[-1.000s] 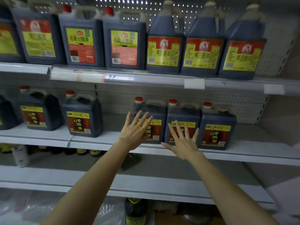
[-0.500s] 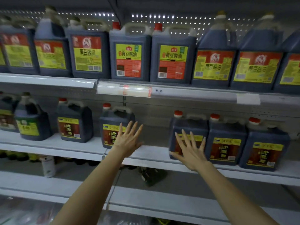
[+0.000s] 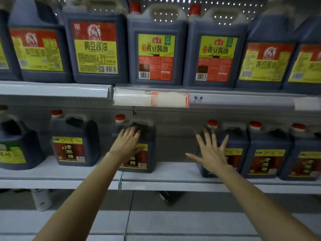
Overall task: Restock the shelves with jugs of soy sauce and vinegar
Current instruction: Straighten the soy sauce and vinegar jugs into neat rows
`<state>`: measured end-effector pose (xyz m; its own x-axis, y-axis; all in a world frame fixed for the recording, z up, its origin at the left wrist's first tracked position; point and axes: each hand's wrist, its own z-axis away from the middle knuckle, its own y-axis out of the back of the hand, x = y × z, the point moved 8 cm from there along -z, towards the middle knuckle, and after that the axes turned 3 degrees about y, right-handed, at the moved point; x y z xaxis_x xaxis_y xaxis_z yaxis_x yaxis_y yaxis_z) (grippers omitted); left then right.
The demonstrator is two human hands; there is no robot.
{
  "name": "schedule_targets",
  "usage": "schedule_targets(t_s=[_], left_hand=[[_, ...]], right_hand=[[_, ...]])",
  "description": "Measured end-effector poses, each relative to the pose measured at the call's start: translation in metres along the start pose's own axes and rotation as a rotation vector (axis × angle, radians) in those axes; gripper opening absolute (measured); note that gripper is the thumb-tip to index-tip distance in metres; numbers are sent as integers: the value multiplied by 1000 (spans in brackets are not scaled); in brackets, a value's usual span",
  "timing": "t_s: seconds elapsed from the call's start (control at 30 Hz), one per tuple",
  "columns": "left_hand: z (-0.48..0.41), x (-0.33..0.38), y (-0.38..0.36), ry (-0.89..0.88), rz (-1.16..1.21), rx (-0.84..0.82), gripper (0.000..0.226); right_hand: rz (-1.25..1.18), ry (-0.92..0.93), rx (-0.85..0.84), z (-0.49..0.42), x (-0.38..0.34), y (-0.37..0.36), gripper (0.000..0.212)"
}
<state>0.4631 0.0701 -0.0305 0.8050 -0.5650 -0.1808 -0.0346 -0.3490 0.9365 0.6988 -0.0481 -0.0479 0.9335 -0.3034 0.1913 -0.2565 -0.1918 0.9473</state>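
Dark vinegar jugs with red caps stand on the middle shelf (image 3: pixel 173 173). My left hand (image 3: pixel 127 143) reaches onto the front of one vinegar jug (image 3: pixel 145 159), fingers straight and touching near its handle. My right hand (image 3: pixel 211 151) is spread open in front of another vinegar jug (image 3: pixel 234 146), at the left end of a row of three. A gap of bare shelf lies between these two jugs. Large soy sauce jugs (image 3: pixel 156 49) with yellow and red labels fill the upper shelf (image 3: pixel 225 100).
Further left on the middle shelf stand another vinegar jug (image 3: pixel 74 143) and a green-labelled jug (image 3: pixel 17 146). A lower shelf (image 3: pixel 156 221) runs below, with a white bottle (image 3: pixel 40 200) and a dark object (image 3: pixel 169 196) behind it.
The view has moved closer to the shelves. My left hand has gone forward onto the vinegar jug; my right hand stays spread before the jug to the right.
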Motion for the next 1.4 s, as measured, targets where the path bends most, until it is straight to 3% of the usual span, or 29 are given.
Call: schedule_targets(t_s=[0.1,0.27,0.47,0.6,0.77,0.93,1.07,1.2,1.4], left_hand=[[-13,14,-3,-80,27,-2,79],[-37,18,-6,-83,-1,-64,95],[-65,16,-6,-47,38,-243,84],[-69,14,-9,-58,75,-260,81],[-72,11,-13,-60,138,-278,77],[-71,15,-14,-6,245,-282,60],[-75,17,-13,-17,227,-286,64],[-75,17,-14,-38,129,-333,72],[-73,26,-10,-17,197,-283,70]], right_hand=[[-64,-113,6,-7,18,14,98],[-84,-96,-54,-27,40,15,122],[-196,-112,-35,-33,64,8,133],[-203,-119,-238,-34,65,-17,131],[201,47,-132,-32,69,7,132],[228,6,-176,-32,69,3,139],[199,6,-176,-33,68,4,127],[174,1,-185,-33,69,2,126],[148,10,-205,-36,72,-1,128]])
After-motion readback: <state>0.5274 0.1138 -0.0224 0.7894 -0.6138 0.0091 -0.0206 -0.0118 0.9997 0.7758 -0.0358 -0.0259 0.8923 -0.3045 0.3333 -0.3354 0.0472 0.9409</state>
